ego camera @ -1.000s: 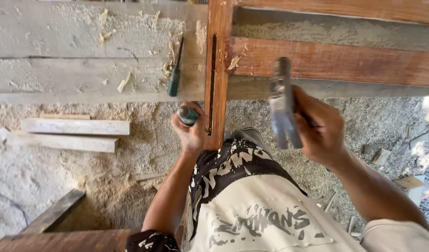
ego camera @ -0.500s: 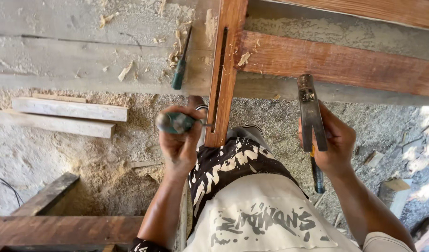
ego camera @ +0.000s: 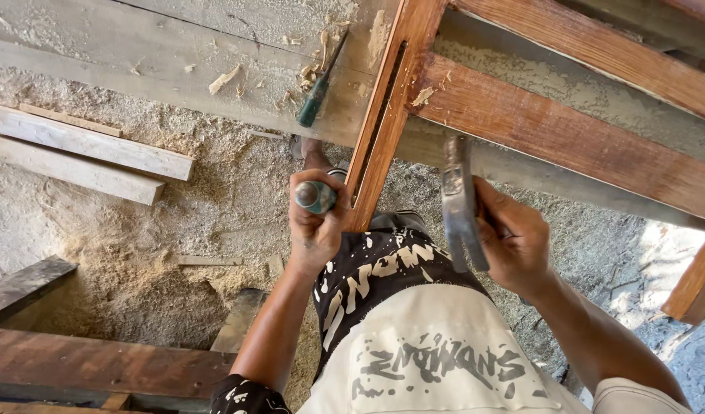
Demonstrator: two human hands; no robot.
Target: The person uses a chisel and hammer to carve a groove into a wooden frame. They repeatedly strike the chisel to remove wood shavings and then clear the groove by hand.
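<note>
Steel hammer (ego camera: 460,201) sits clamped in the right hand (ego camera: 513,239), head raised just right of the chisel (ego camera: 316,196), which the left hand (ego camera: 314,222) grips tight, its butt end up, against the slotted rail (ego camera: 383,123). Beyond, a second chisel (ego camera: 316,96) lies on the shaving-strewn worktop (ego camera: 138,46), well apart from both hands.

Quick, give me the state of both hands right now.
Left hand: closed around the green-handled chisel, beside the slotted wooden rail.
Right hand: closed on the hammer, held up clear of the chisel.
</note>
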